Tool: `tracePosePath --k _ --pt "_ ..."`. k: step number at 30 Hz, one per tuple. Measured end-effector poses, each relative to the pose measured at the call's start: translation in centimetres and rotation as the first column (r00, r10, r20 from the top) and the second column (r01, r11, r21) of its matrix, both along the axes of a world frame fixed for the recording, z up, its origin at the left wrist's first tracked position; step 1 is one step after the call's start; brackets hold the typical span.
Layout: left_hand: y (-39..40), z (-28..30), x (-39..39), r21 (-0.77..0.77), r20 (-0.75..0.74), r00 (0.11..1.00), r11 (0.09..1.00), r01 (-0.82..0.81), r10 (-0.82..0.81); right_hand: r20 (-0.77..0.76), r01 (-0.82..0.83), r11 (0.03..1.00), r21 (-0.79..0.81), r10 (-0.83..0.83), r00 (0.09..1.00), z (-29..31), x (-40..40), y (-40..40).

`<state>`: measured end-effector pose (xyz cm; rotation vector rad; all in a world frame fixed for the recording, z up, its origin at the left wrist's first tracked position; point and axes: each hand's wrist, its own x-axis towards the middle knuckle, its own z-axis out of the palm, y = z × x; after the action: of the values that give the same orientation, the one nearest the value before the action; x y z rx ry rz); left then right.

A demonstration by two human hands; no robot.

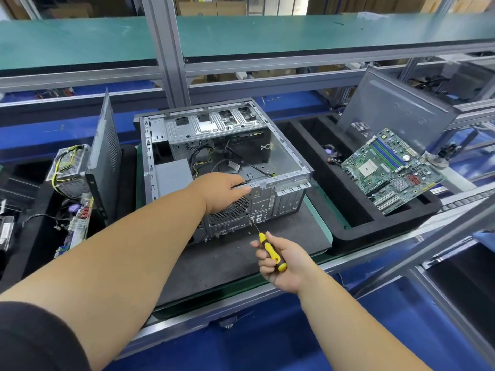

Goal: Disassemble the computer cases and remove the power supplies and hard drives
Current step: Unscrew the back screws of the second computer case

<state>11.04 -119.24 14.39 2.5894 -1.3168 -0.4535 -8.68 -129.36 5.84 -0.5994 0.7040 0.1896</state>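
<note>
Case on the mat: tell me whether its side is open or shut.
Open. The case lies with no side panel; cables and drive bays show inside.

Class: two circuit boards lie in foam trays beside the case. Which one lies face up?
The right-hand board, its blue slots and square socket showing; the left board stands on edge.

The light is bright and even, and it seems to come from above. Shadows are soft. The inside of the case [222, 162] is a bit darker, and the black foam tray [375, 231] looks very dark. The metal rim of the case shines a little. The middle is sharp. The straight bars bend near the edges because the lens is wide. The far boxes at the top look fuzzy, and the sleeve [34, 341] in the corner is blurry.
</note>
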Motion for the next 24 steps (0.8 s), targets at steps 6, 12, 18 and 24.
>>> tracePosePath --k 6,12,18,24 --pt "0.0 0.1 -0.1 -0.003 -0.003 1.0 1.0 0.0 0.0 0.047 -0.04 0.999 0.004 0.04 0.998 -0.6 0.1 1.0" --pt "0.0 0.1 -0.1 -0.001 0.004 1.0 1.0 0.004 -0.004 -0.281 -0.282 0.553 -0.784 0.089 0.956 0.0 0.9 1.8" --pt "0.0 0.2 -0.2 -0.001 -0.006 1.0 1.0 -0.002 0.002 -0.599 -0.574 -0.473 -0.669 -0.114 0.792 -1.0 1.2 3.2" --pt "0.0 0.4 -0.3 0.001 -0.005 1.0 1.0 0.005 -0.005 -0.196 -0.178 0.785 -0.593 0.073 0.978 -0.3 0.7 1.5"
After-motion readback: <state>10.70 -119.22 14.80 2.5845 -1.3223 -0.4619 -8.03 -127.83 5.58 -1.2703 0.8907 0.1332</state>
